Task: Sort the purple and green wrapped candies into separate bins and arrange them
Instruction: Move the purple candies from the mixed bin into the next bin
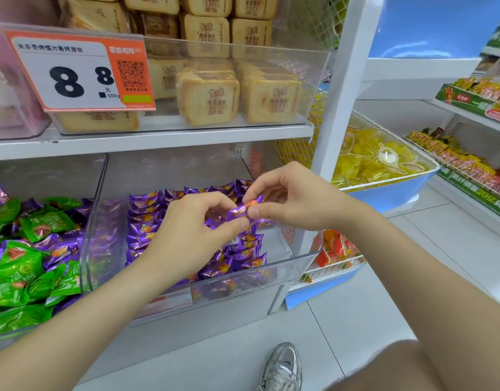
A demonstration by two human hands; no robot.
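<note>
Landmark: a clear purple bin [271, 273] is sitting on the lower shelf level, and every place below is being given from it.
Left hand: the left hand [192, 232] is hovering above the middle of the purple bin, its thumb and fingertips pinching the lower-left end of one held candy [244, 210].
Right hand: the right hand [288, 198] is hovering above the bin's far right part, its thumb and curled fingers pinching the upper-right end of the same candy.
Held candy: the purple wrapper is hanging between both hands, above the bin and clear of the candies below.
Purple candies [147, 221]: they are lying inside the bin, those along its left side standing in neat rows.
Mixed bin [17, 334]: it is standing just left of the purple bin, with green candies [45, 224] and purple ones lying jumbled together in it.
Shelf board [158, 139]: it is running above the purple bin, carrying a clear box of biscuit packs [209, 100] with a price tag [76, 71] showing 8.8.
Yellow jelly cups [367, 156]: they are lying in a wire basket to the right of the purple bin.
Shoe [282, 368]: it is resting on the floor below the bin.
</note>
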